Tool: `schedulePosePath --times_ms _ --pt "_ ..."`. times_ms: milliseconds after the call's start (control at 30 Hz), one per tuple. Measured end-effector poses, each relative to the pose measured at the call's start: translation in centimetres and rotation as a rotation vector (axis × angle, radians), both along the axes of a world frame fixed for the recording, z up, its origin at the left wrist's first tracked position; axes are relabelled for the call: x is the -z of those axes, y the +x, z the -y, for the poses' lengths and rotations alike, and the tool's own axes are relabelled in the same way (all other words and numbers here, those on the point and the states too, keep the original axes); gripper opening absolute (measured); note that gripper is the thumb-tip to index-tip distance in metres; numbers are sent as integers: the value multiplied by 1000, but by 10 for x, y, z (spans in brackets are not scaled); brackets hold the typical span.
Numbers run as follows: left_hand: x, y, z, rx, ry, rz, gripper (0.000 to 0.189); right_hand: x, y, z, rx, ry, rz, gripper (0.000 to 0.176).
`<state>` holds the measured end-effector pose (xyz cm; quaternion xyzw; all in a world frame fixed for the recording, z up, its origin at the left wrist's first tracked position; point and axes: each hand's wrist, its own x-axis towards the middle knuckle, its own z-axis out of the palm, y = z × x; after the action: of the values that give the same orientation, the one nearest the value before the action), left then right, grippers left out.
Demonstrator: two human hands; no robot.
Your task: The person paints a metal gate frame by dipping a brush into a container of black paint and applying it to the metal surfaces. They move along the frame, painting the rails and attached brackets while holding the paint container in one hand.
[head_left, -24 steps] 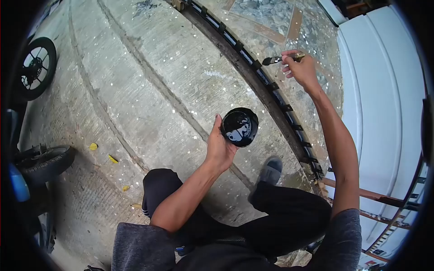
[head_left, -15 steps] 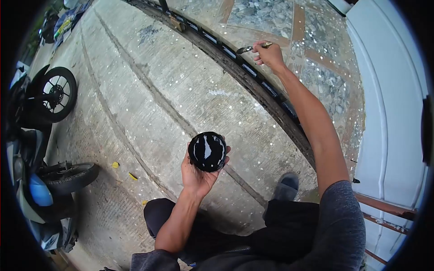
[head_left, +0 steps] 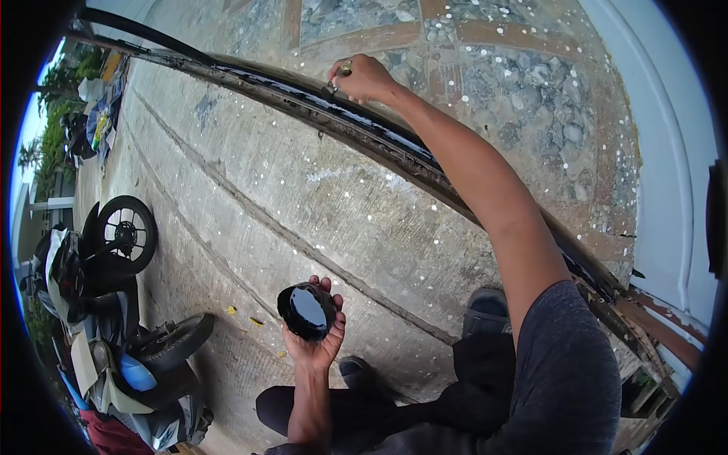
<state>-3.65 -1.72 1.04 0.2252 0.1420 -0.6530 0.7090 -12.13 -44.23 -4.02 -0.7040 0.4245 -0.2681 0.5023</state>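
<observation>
1. Concrete ground (head_left: 364, 227): pale-flecked, the broadest surface, spanning the middle of the scene from near to far.
2. White panel (head_left: 671, 152): upright along the right edge, well apart from both hands.
3. Dark bar (head_left: 364, 121): low and narrow, its long axis oblique, from far left to near right. A glossy black strip runs along it; the near flank is dull brown. The right hand (head_left: 366, 78) is much the nearer to it; the left hand (head_left: 315, 349) lies well apart, on the near side.
4. Motorcycle (head_left: 114, 311): at left, both wheels showing.
5. Right hand, in detail: at the bar's far stretch, thumb and fingers pinched about a brush (head_left: 345, 69). From the fingertips the bar lies below and slightly toward the near side, its axis passing obliquely beneath them.
6. Left hand, in detail: at near centre, fingers curled around the right and far sides of a black cup (head_left: 327, 302), palm behind it.
7. Cup: mouth turned toward the viewer; glossy dark liquid (head_left: 307, 307) within.
8. Brush: mostly hidden by the right hand. Whether its bristles touch the bar cannot be told.
</observation>
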Motion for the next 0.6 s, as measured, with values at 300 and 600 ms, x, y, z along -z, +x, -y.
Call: schedulePosePath --times_ms 300,600 --pt "-2 -47 46 23 -22 10 52 33 3 28 -208 -163 60 24" --pt "-12 -78 83 -21 1 18 49 9 -17 44 -283 95 136 15"
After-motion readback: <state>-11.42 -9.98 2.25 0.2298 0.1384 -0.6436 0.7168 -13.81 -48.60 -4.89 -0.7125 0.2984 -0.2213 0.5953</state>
